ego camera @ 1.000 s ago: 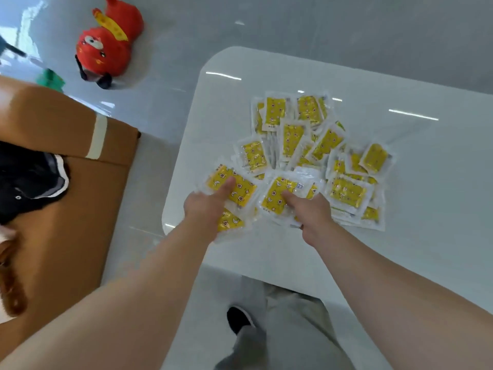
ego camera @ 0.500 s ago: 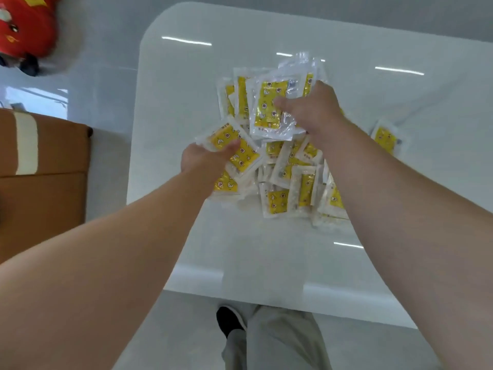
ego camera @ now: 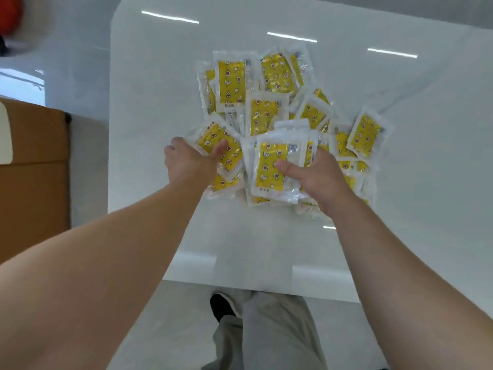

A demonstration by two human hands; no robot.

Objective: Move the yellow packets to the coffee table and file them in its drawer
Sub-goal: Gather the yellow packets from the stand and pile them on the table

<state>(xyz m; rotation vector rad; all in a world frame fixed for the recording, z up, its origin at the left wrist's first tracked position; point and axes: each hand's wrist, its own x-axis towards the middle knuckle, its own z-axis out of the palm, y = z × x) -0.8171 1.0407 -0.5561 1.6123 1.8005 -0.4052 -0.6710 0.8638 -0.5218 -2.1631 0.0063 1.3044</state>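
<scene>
1. A blurred red object [ego camera: 9,20] is seen in the upper left corner, and brown furniture [ego camera: 32,182] at the left edge.
2. The left hand [ego camera: 186,164] is clamped on a few packets [ego camera: 226,153] at the heap's left side, with the thumb laid on the top one.
3. The yellow packets [ego camera: 269,113] are heaped, overlapping, at the centre of the white table [ego camera: 400,236].
4. A black shoe [ego camera: 221,307] and a grey trouser leg [ego camera: 277,329] are seen at bottom centre.
5. The right hand [ego camera: 314,180] is closed round a stack of packets [ego camera: 269,172], its thumb pressed on the top face, at the heap's lower right.
</scene>
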